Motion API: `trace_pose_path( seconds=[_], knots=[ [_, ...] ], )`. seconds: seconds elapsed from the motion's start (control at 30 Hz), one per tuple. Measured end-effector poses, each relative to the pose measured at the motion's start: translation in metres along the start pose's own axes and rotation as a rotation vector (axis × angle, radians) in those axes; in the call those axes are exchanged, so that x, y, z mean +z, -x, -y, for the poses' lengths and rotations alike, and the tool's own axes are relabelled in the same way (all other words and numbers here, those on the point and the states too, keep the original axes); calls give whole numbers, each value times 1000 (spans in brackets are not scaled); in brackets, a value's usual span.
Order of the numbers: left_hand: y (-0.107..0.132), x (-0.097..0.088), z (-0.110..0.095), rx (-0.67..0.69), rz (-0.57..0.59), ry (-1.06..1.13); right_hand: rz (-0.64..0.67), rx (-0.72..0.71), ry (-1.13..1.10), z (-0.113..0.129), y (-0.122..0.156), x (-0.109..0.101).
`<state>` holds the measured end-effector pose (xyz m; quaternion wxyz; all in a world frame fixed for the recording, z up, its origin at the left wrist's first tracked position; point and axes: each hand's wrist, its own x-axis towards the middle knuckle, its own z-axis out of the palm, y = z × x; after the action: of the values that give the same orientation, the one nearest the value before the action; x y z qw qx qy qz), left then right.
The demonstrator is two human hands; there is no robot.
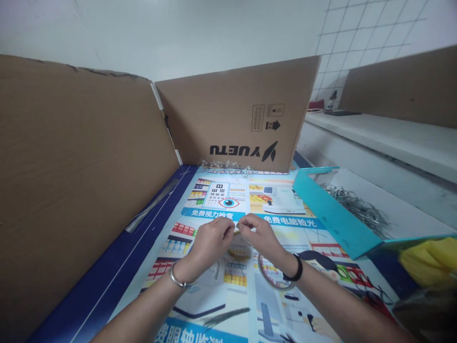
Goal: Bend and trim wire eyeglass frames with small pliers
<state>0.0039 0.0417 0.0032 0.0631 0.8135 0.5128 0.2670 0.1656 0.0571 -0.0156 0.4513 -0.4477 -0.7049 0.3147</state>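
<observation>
Above the printed sheet my left hand (214,240) and my right hand (260,236) meet almost fingertip to fingertip. Both are closed in a pinch; whatever lies between the fingers is too small to make out. A silver bangle circles the left wrist, a black band the right. Just below the fingers lies a yellowish ring-shaped thing (240,253). A larger round coil (266,275) rests partly behind my right wrist. Nearer to me is a bundle of thin grey wires (226,317) on the sheet.
Cardboard panels (78,157) stand at left and back. Another bundle of thin strands (152,207) lies along the left. A turquoise box (339,219) at right holds tangled wire pieces (357,207), near yellow material (428,262). Clear, glinting bits (224,165) line the back panel's foot.
</observation>
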Motion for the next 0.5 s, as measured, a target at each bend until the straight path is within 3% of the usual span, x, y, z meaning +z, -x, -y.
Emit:
trace_pose_path(
  seconds=[0.27, 0.5],
  knots=[
    [0, 3, 0, 12, -14, -8, 91, 225, -212, 0, -3, -2],
    [4, 12, 3, 113, -100, -187, 122, 257, -271, 3, -2, 0]
  ],
)
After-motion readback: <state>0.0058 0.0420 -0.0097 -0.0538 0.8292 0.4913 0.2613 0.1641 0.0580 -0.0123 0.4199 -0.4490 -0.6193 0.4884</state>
